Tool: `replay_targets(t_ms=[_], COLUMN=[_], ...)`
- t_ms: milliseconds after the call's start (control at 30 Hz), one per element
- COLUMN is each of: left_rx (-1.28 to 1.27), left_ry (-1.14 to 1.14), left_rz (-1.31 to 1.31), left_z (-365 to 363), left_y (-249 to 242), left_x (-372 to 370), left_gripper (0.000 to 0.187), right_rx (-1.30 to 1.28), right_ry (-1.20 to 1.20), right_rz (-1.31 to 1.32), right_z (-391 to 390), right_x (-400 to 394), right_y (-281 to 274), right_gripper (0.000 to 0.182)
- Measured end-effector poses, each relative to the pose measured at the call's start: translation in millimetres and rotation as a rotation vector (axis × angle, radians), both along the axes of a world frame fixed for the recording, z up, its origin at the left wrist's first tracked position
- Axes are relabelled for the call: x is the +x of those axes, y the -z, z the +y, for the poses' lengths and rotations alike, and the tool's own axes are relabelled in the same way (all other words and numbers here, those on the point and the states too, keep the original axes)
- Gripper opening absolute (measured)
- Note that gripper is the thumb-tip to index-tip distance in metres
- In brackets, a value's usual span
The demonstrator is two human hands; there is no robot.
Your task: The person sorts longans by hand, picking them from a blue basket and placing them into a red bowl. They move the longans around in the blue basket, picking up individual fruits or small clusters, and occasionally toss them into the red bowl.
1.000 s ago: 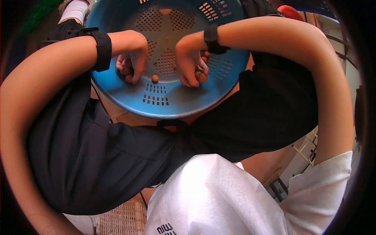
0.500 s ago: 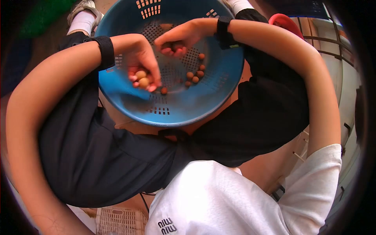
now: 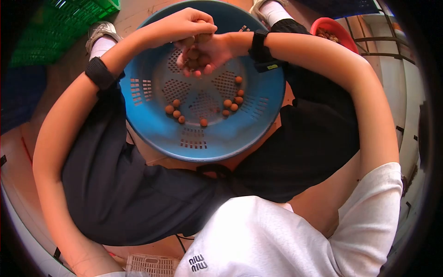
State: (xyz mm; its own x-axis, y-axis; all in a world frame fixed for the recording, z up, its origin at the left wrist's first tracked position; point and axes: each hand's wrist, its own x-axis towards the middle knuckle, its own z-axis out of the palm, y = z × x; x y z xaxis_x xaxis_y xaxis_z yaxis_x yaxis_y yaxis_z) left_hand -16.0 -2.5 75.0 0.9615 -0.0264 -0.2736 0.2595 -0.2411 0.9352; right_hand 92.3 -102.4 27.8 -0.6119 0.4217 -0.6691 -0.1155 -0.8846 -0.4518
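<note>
Small round brown fruits that look like longans [image 3: 228,103] lie in two loose groups on the floor of a wide blue plastic basket [image 3: 203,154] with slotted holes. My right hand [image 3: 214,51] is cupped palm-up over the basket's far part, with several longans [image 3: 193,56] in it. Just above that palm, my left hand [image 3: 191,24] is curled palm-down with longans [image 3: 202,38] in its fingers. The two hands are close together; whether they touch cannot be made out.
A red bowl [image 3: 328,28] of similar fruits stands beyond my right forearm. Green plastic crates [image 3: 64,34] are at the far left. My legs flank the blue basket. A pale woven-look basket [image 3: 152,264] sits low behind my left thigh.
My left hand has risen from the basket's near left to above my right hand. Several longans now lie at the basket's left, where that hand was. The view has shifted slightly.
</note>
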Motion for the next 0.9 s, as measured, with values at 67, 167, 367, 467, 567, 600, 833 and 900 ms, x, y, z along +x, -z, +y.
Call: replay_targets(t_ms=[67, 167, 367, 467, 567, 600, 833, 900], left_rx=[0.391, 0.654, 0.764, 0.866, 0.992, 1.006, 1.159, 1.203], left_ry=[-0.004, -0.126, -0.173, -0.207, -0.186, -0.186, -0.285, -0.328], left_rz=[-0.292, -0.599, -0.847, -0.890, -0.941, -0.963, -1.045, -1.049], left_z=[0, -8, -4, -3, -2, -2, 7, 12], left_y=[4, -5, -9, -17, -22, -22, -40, -47], left_x=[1, -2, -4, -5, -7, -6, -1, -1], left_gripper=[0.019, 0.013, 0.012, 0.014, 0.017, 0.018, 0.023, 0.025], right_rx=[-0.022, -0.030, -0.005, 0.500, 1.444, 1.648, 0.335, 0.298], right_ry=[0.089, 0.203, 0.286, 0.119, 0.022, 0.058, 0.511, 0.582], right_rz=[0.103, 0.260, 0.448, 0.349, -0.257, -0.414, 0.403, 0.405], right_z=[6, 16, 27, 33, 30, 29, 46, 51], right_x=[2, 10, 15, 26, 28, 29, 25, 23], right_y=[1, -6, -21, -17, -24, -25, -49, -58], right_gripper=[0.045, 0.045, 0.043, 0.030, 0.022, 0.019, 0.022, 0.026])
